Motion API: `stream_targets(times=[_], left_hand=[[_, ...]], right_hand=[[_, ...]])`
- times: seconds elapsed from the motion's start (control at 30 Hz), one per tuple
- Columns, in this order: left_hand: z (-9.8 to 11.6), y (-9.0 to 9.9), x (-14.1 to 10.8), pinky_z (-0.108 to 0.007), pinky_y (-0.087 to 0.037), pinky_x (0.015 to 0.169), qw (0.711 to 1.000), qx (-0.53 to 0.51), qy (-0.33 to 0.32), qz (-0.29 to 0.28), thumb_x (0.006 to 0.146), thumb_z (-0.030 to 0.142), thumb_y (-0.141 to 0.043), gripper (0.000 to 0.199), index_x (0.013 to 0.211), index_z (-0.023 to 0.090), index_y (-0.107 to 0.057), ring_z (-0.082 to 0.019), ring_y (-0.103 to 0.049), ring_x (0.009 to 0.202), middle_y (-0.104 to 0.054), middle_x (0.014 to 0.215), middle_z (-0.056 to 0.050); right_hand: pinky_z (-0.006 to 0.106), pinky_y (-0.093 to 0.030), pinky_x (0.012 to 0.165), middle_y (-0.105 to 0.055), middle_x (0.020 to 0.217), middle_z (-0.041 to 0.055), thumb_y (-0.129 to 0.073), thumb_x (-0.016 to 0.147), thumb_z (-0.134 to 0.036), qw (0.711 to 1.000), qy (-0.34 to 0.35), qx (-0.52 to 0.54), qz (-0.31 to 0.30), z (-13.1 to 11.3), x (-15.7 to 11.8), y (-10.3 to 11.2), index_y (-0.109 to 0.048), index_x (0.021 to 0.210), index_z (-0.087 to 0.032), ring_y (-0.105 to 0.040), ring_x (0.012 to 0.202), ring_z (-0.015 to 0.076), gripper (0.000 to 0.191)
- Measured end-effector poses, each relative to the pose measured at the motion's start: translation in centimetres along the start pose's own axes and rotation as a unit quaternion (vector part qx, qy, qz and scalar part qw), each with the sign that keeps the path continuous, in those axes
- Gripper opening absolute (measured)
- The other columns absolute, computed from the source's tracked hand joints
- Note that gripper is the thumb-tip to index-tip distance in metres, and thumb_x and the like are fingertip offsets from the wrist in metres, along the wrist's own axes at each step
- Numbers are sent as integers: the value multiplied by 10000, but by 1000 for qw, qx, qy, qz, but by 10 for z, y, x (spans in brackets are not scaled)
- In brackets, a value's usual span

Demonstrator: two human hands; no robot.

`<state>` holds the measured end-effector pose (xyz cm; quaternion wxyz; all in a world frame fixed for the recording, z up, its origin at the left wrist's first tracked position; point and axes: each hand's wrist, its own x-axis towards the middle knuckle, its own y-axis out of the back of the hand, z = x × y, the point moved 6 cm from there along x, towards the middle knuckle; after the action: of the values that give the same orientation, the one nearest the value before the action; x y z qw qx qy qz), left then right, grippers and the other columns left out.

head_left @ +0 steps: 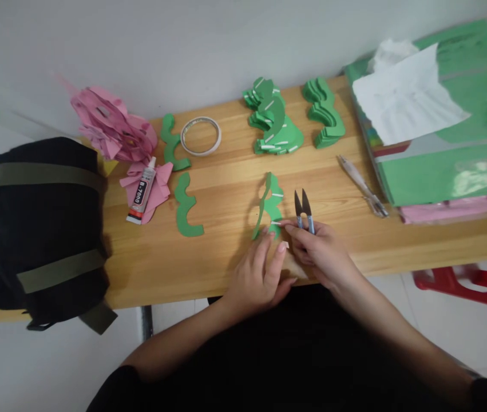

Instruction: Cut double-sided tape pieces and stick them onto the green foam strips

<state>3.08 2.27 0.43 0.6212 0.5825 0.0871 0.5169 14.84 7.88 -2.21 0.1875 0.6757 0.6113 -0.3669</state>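
Observation:
In front of me on the table lies a folded green scalloped cutout [274, 201], one flap raised, with white strips of tape [276, 195] across it. My left hand [261, 272] has its fingers spread, and some fingertips touch the cutout's near end. A small white scrap [285, 245] sits at one of its fingertips. Thread snips [305, 213] with dark blades and blue handles are held in my right hand [318, 249], blades pointing away from me. That hand's thumb and index fingertips meet at the cutout's lower right edge, beside a white strip.
Two single green cutouts [186, 209] and a tape roll [201, 136] lie left. Behind are taped green pieces [275, 123] and a green stack [324, 114]. Glue tube [142, 191], pink pieces [114, 126] and black bag [50, 229] stand left; pen [362, 186] and green sheets [444, 177] right.

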Motion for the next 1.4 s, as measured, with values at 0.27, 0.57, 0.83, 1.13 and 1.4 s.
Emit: stream_targets(times=[0.27,0.57,0.83,1.13,1.4], left_hand=[[0,-4,3,-377,-589,815,999,42,15,-11,931,481,-512,753,1483,47,-239,-352,-551,1281,-487,1416,-307],[1,-3,10,-360,-580,830,998,59,34,-12,922,413,-548,776,1500,19,-211,-344,-581,1251,-501,1411,-301],[4,-3,20,-309,-562,869,995,88,31,-30,931,304,-476,821,1520,-63,-37,-289,-593,1249,-574,1347,-282],[5,-7,30,-320,-586,801,991,89,61,-81,884,227,-503,883,1525,-30,48,-304,-595,1245,-335,1512,-283],[-2,-1,40,-385,-602,831,990,8,107,-89,839,198,-567,954,1534,19,62,-360,-572,1258,-402,1478,-325]], right_hand=[[211,-76,365,-333,370,-133,-713,647,-329,1000,-2,-2,2,0,-2,0,-646,843,-147,-218,319,33,276],[213,-110,377,-360,384,-119,-701,615,-352,1000,7,-4,16,1,-4,-1,-642,825,-145,-237,351,44,301],[210,-164,388,-377,421,-108,-714,612,-357,999,34,-25,21,2,-3,0,-667,827,-128,-275,390,53,317],[208,-207,398,-403,438,-97,-702,623,-364,999,34,-24,17,4,-3,1,-671,846,-123,-310,403,63,330],[250,-314,396,-478,453,-59,-618,742,-437,977,150,-128,85,-6,0,31,-697,926,-122,-389,367,104,374]])
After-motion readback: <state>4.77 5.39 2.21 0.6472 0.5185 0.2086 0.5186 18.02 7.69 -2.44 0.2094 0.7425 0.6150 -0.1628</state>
